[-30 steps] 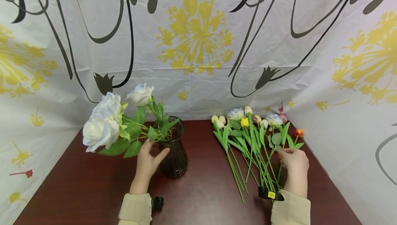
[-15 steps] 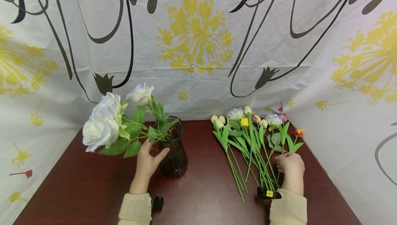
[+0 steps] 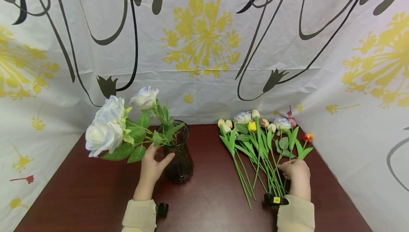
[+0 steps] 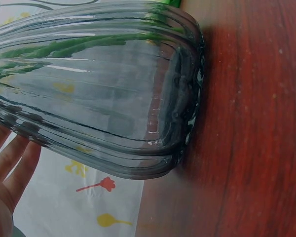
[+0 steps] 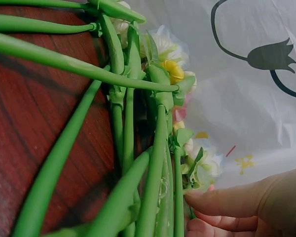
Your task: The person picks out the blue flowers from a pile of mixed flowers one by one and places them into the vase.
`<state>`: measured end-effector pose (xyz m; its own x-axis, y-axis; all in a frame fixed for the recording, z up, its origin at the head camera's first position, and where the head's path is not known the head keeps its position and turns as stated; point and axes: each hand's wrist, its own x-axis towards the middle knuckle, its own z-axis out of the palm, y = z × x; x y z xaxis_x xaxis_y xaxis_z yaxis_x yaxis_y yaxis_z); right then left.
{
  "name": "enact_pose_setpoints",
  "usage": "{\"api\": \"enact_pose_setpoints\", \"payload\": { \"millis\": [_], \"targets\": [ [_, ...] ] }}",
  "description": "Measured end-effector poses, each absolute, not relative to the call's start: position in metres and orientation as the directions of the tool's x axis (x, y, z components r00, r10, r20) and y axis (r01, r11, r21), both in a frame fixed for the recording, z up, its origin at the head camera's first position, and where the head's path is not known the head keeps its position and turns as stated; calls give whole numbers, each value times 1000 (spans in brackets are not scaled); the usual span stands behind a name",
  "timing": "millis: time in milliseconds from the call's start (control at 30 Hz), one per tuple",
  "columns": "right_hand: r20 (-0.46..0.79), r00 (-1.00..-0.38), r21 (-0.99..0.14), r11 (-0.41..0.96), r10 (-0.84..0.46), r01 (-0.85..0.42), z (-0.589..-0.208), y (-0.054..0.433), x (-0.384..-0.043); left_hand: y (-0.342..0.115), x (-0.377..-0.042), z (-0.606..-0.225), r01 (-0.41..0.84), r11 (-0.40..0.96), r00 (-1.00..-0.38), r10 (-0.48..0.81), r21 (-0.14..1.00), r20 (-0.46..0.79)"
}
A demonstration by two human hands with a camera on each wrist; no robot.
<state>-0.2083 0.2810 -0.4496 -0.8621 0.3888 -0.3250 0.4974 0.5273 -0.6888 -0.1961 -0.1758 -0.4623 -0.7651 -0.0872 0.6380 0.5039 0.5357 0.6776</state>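
Hands work on both sides of the counter (image 3: 207, 200). At the left, the left hand (image 3: 152, 168) holds the smoky glass vase (image 3: 180, 166), its thumb well apart from the fingers in a broad curve; the thumb reaches across the front, and in the left wrist view the nearly straight fingers meet the glass along one side. Pale blue-white roses (image 3: 105, 129) lean out of the vase to the left, their leaves hanging just over that hand.

At the right, the right hand (image 3: 297, 173) is nearly closed, thumb and fingertips drawn close together beside the loose flower stems (image 3: 271, 175). A thin stem shows by the thumb in the right wrist view, but I cannot tell whether it is pinched or only touched. Those stems lie on the counter in a fan, heads toward the printed cloth (image 3: 204, 97) at the back: cream tulips (image 3: 226, 127), a yellow tulip (image 3: 252, 127), and two pale roses, one of them (image 3: 282, 123) toward the right. An orange-red tulip (image 3: 308, 137) lies at the outer right, beyond the hand.
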Motion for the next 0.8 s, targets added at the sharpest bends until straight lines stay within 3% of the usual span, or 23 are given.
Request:
{"api": "enact_pose_setpoints", "payload": {
  "millis": [533,800],
  "targets": [
    [-319,-881,-671,573,350,470,-456,276,-211,-175,-196,-463,481,542,-779,-95,689,619],
    [-345,-893,-715,536,289,450,-460,275,-214,-176,-196,-463,489,537,-774,-97,688,625]
  ]
}}
